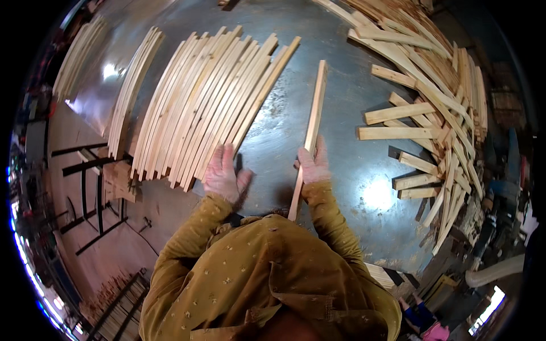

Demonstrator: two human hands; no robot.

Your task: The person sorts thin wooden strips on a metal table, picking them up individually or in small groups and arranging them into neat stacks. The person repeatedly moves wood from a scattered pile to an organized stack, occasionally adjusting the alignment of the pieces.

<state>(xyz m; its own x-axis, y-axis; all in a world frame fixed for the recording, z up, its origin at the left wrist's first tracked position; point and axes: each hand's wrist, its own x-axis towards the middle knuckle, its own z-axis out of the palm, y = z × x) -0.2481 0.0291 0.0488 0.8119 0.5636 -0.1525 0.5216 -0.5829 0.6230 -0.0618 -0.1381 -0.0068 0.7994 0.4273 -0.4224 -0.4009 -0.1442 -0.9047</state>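
Note:
My right hand [314, 165] is wrapped round a single narrow wooden strip [317, 99]. That strip points away from me over the metal table [284, 133], and its near end reaches close to my body. To the left, my left hand [223, 177] lies with fingers stretched and thumb apart at the near right edge of a row of wooden strips [199, 105]. Its fingertips seem to touch the outermost strip. The row's strips lie side by side, slanting away to the right, with uneven ends.
Two smaller bundles of strips, a middle one [132, 91] and a far-left one [77, 57], lie beyond the row. A jumbled pile of wood pieces [438, 119] covers the right side, several ends jutting inward. A black metal frame [98, 193] stands at the left, a pale hose [495, 271] lower right.

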